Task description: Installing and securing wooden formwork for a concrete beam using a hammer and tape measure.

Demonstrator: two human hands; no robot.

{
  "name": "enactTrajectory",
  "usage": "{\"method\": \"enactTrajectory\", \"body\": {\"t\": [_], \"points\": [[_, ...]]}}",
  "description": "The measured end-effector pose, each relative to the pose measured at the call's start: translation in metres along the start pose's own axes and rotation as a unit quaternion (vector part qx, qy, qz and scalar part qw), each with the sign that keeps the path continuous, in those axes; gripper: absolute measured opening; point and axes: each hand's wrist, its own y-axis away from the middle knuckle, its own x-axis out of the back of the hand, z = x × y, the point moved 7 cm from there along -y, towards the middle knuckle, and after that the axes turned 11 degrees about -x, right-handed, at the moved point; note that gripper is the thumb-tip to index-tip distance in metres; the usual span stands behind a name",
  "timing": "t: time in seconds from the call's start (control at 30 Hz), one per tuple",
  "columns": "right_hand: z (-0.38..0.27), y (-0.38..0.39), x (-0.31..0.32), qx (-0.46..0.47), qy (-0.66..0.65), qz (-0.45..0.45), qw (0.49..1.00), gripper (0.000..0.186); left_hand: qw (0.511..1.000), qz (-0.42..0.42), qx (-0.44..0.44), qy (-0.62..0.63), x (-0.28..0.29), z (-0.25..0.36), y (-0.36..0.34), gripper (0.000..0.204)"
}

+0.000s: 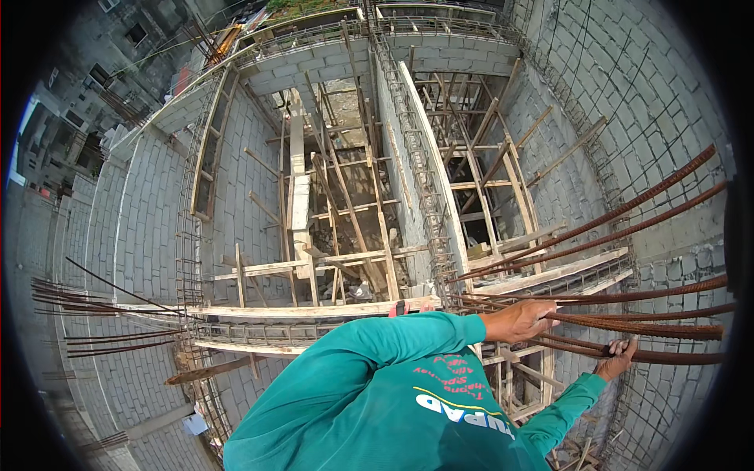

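Several rusty ribbed steel bars [644,322] run out to the right from a column's rebar cage [452,275]. My left arm, in a green sleeve, reaches across to the right. My left hand [520,320] is closed around one of the bars, its fingertips partly hidden. Lower and farther right, my right hand [616,361] has its fingers curled over another rusty bar [679,358]. Two more bars [628,208] slant up to the right above both hands.
A timber-formed beam with rebar [275,314] crosses below me. Timber props and braces [338,196] stand in deep bays between grey block walls [243,173]. More bar ends [102,302] stick out at left. A rebar grid [620,71] lines the right wall.
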Motion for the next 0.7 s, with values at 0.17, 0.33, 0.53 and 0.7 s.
{"method": "enactTrajectory", "body": {"t": [0.17, 0.33, 0.53, 0.7], "points": [[-0.008, 0.001, 0.019, 0.025, 0.017, 0.044, 0.999, 0.035, 1.0, -0.02, 0.007, 0.023, -0.004, -0.002, -0.011, 0.023], [-0.003, -0.006, 0.019, 0.008, 0.016, 0.009, 1.0, 0.034, 1.0, -0.01, 0.012, 0.004, -0.002, -0.014, -0.016, 0.019], [0.012, -0.032, 0.055, 0.042, 0.013, 0.026, 0.999, 0.029, 1.0, 0.003, 0.015, -0.002, -0.004, -0.017, -0.02, 0.013], [0.014, -0.034, 0.064, 0.051, 0.015, 0.086, 0.995, 0.029, 1.0, -0.001, 0.009, -0.005, -0.004, -0.018, -0.022, 0.011]]}}
